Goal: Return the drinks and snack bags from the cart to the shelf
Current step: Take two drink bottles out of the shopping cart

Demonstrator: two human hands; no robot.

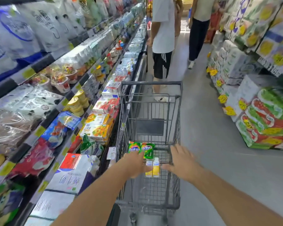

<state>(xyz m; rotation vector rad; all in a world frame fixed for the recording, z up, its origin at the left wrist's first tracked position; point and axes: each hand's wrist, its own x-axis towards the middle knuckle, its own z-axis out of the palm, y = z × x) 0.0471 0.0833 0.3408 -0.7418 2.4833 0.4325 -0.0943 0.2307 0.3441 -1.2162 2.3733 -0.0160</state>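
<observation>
Two green snack bags point(141, 148) lie in the grey wire cart point(151, 84), near its left side. Just below them stand two small yellow drink bottles point(156, 168) with white tops. My left hand point(135, 163) reaches into the cart with its fingers at the lower edge of the green bags and its thumb beside the bottles; it grips nothing that I can see. My right hand point(181, 158) hovers over the right side of the cart, fingers spread. The chilled shelf point(44, 124) with drinks and bagged goods runs along the left.
Two people point(162, 38) stand in the aisle just beyond the cart's front. Stacked tissue packs point(268, 121) line the right side. Grey floor lies between the cart and that display.
</observation>
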